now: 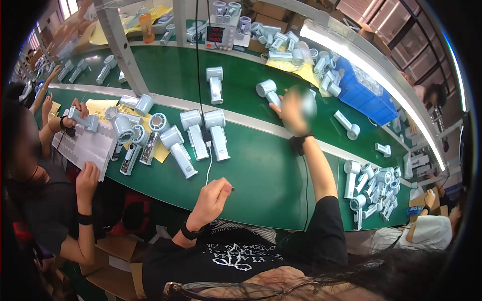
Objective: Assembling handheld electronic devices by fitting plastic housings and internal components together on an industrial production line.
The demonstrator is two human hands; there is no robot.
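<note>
My left hand (212, 201) is closed above the near edge of the green workbench, fingers pinched together. A tiny dark bit shows at its fingertips, too small to name. My right arm stretches across the bench to the green strip beyond the pale rail. My right hand (296, 114) is there, mostly hidden by a blurred patch. Right beside it lies a light-blue handheld fan (267, 90); whether I grip it cannot be made out. In front of me, two handheld fans (195, 134) (216, 134) lie side by side, with a white cable (209, 168) next to them.
Several handheld fans, some with opened handles, lie left near a co-worker's hand (80, 113) holding another. A pile of fans (372, 190) sits right. Beyond stand a blue bin (364, 95) and a device with a red display (217, 34). A black cable (199, 60) hangs down.
</note>
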